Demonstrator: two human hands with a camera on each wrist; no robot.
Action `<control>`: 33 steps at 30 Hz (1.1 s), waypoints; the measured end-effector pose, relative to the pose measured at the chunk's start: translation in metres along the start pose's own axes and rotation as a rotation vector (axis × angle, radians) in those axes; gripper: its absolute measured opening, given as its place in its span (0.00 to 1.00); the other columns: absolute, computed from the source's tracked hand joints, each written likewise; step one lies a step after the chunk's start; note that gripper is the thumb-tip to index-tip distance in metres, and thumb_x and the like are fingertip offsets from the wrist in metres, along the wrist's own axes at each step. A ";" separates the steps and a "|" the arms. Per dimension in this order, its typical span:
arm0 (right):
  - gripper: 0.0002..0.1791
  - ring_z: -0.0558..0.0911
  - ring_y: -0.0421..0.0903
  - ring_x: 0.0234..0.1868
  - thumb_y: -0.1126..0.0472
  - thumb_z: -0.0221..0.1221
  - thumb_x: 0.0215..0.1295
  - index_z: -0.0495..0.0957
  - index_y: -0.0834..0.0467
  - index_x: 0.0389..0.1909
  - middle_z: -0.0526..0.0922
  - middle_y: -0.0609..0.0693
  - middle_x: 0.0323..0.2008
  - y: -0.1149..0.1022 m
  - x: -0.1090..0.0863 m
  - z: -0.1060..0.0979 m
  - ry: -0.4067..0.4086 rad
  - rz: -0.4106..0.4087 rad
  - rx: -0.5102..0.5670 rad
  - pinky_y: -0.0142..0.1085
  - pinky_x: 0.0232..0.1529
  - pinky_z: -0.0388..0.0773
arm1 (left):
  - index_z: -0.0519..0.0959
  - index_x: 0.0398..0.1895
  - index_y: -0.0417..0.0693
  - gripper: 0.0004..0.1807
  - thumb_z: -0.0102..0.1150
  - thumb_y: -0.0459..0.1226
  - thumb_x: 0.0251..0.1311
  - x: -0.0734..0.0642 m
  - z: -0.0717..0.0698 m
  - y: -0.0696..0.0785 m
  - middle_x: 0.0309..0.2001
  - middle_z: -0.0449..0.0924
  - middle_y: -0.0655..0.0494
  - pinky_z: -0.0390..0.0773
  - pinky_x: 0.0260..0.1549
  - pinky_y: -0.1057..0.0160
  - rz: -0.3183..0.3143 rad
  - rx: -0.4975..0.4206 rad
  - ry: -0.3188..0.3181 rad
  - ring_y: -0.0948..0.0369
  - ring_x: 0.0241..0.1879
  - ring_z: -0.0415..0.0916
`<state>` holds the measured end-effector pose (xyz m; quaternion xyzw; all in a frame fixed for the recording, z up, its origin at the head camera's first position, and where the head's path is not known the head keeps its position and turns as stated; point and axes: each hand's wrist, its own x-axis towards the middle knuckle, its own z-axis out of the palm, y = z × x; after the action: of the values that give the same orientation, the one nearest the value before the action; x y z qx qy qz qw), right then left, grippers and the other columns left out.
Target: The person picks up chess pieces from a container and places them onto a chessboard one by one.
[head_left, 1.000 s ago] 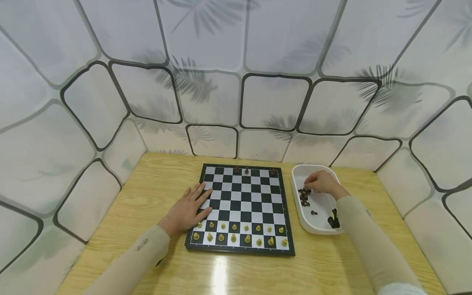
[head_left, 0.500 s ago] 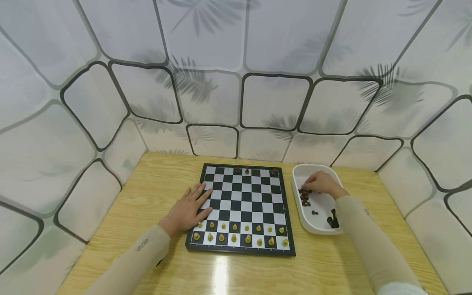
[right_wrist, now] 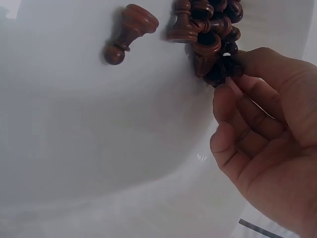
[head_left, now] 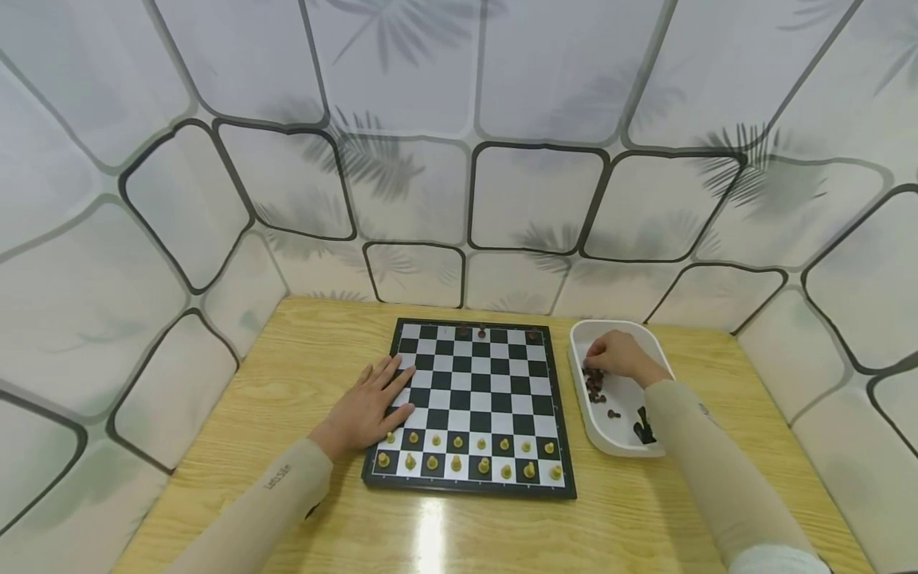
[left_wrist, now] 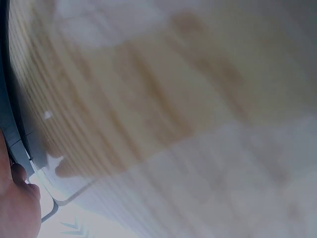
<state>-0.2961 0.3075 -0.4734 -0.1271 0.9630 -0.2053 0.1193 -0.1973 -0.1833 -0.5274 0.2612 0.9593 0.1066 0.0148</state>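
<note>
My left hand lies flat with spread fingers on the left edge of the chessboard. In the left wrist view only a part of this hand shows at the lower left. My right hand reaches into the white tray right of the board. Its thumb and forefinger pinch a dark brown chess piece at the edge of a heap of brown pieces. A brown pawn lies on its side apart from the heap.
Two rows of yellow chess pieces stand on the board's near side. At its far edge are a few brown pieces. A black object lies in the tray's near right. A patterned wall rises behind the wooden table.
My right hand has shifted slightly left within the tray, to the pieces by its left wall. My left hand stays put on the board.
</note>
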 end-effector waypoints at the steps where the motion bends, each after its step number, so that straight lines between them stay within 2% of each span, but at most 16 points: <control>1: 0.12 0.82 0.44 0.31 0.59 0.67 0.66 0.88 0.66 0.38 0.89 0.54 0.30 0.000 0.000 0.001 0.003 0.005 0.004 0.35 0.34 0.78 | 0.55 0.86 0.51 0.41 0.41 0.61 0.79 0.000 0.000 0.000 0.86 0.45 0.42 0.50 0.82 0.37 0.001 0.001 0.003 0.43 0.85 0.43; 9: 0.07 0.82 0.47 0.33 0.65 0.67 0.62 0.86 0.67 0.36 0.88 0.57 0.32 0.003 0.002 0.010 0.071 -0.056 -0.030 0.43 0.39 0.82 | 0.55 0.86 0.51 0.41 0.41 0.62 0.79 -0.001 0.001 0.000 0.86 0.45 0.42 0.50 0.82 0.37 0.005 0.007 0.001 0.42 0.85 0.44; 13: 0.07 0.83 0.48 0.34 0.64 0.68 0.62 0.86 0.66 0.36 0.88 0.57 0.33 0.005 0.001 0.010 0.081 -0.047 -0.029 0.44 0.40 0.82 | 0.55 0.86 0.51 0.41 0.40 0.62 0.79 -0.001 0.000 0.001 0.86 0.45 0.41 0.50 0.82 0.37 0.006 0.008 0.000 0.42 0.85 0.44; 23: 0.09 0.81 0.46 0.31 0.64 0.65 0.63 0.87 0.64 0.40 0.87 0.55 0.32 0.012 -0.001 0.008 0.072 -0.036 -0.018 0.40 0.35 0.78 | 0.55 0.86 0.51 0.41 0.40 0.62 0.79 0.000 -0.002 0.001 0.86 0.45 0.42 0.50 0.82 0.37 -0.007 0.013 -0.003 0.43 0.85 0.43; 33: 0.11 0.87 0.52 0.38 0.61 0.67 0.65 0.86 0.67 0.41 0.90 0.61 0.40 0.009 -0.004 0.006 0.094 -0.004 0.019 0.48 0.44 0.85 | 0.54 0.86 0.51 0.41 0.40 0.62 0.80 -0.001 -0.003 0.003 0.86 0.44 0.42 0.50 0.82 0.37 -0.008 0.008 -0.013 0.43 0.86 0.43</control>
<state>-0.2929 0.3140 -0.4814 -0.1179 0.9653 -0.2206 0.0746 -0.1958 -0.1820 -0.5235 0.2583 0.9606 0.1011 0.0205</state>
